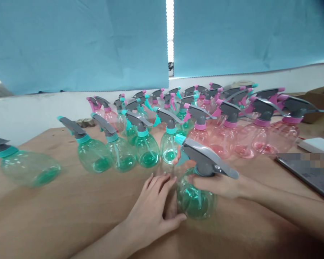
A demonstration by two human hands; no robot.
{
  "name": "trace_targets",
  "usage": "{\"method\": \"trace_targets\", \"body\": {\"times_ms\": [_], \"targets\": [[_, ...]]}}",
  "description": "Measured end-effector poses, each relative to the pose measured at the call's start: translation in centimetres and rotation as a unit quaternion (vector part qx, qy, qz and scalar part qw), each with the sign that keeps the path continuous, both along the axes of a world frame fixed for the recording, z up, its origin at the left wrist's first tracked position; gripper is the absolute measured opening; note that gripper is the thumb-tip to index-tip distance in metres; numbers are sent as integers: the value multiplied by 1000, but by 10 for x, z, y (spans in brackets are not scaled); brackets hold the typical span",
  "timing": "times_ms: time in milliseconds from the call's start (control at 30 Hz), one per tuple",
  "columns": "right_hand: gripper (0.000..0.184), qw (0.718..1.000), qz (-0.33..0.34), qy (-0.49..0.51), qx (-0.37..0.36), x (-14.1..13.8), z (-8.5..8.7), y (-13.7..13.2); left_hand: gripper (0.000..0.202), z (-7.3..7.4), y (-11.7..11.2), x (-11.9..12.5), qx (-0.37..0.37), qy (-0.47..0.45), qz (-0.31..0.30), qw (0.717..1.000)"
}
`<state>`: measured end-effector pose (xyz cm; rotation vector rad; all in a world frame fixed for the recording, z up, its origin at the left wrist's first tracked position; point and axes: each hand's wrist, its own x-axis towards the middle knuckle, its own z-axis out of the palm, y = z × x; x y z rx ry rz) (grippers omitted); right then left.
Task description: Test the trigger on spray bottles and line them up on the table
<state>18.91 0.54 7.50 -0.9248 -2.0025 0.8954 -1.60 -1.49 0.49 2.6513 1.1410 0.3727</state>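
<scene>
My right hand (218, 184) is closed around the neck of a green spray bottle (196, 198) with a grey and teal trigger head, close to me. My left hand (158, 205) lies palm down beside that bottle's left side, fingers stretched out and holding nothing. Whether its fingertips touch the bottle I cannot tell. Just beyond my hands, several green spray bottles stand in a row, among them one green bottle (147, 153) and another (170, 144). To their right is a row of pink spray bottles, such as this pink bottle (224, 140).
More green and pink bottles crowd the back of the wooden table (97, 212). A lone green bottle (29, 169) stands at the far left. On the right lie a dark flat device (307, 180), a white box (317, 145) and a brown carton (317, 104). Blue curtains (78, 43) hang behind.
</scene>
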Motion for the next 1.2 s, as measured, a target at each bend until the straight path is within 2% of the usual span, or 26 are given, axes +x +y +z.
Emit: {"method": "trace_targets", "body": {"times_ms": [67,200,333,400,533,700,767,933,1200], "targets": [[7,999,16,6,-38,1,1,-1,64,-1,0,0,7,-2,2,1000],[17,998,20,1,-65,4,0,-3,61,-1,-1,1,15,-6,5,1000],[10,998,22,36,-50,7,-4,-3,60,-1,-1,1,17,-1,8,1000],[12,998,14,41,-45,6,-4,-2,62,-3,-1,1,27,-4,16,999],[17,999,-26,18,-15,2,-3,0,63,-5,-1,1,56,-9,53,997],[9,996,-84,26,31,-4,-9,2,61,-4,-1,2,57,3,56,997],[14,994,-92,36,43,-5,-13,3,63,-5,-1,2,50,3,56,997],[39,996,-73,40,29,-2,-23,7,62,-6,-2,1,33,-29,34,998],[56,996,-46,73,17,0,-25,6,47,-4,-2,1,18,-27,29,999]]}}
